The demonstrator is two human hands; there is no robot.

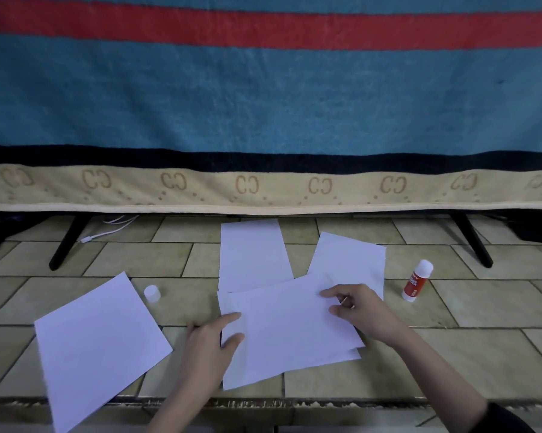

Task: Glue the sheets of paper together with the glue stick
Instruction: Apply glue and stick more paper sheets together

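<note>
Both hands press flat on the top sheet, left hand fingers spread, right hand fingers loosely curled, gripping nothing. The red-labelled glue stick stands uncapped on the tiled worktop, its writing unreadable. The towel repeats "CC".

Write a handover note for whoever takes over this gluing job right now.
Left hand: flat on the left edge of the top sheet, holding nothing.
Right hand: pressing that sheet's right part, fingers bent.
Under it lie more sheets; two others fan out behind. One loose sheet lies apart, left.
Glue stick stands right, untouched; a white cap sits left.
Done: centre sheets stacked, seemingly pressed.
Left: the loose sheet, probably.
</note>
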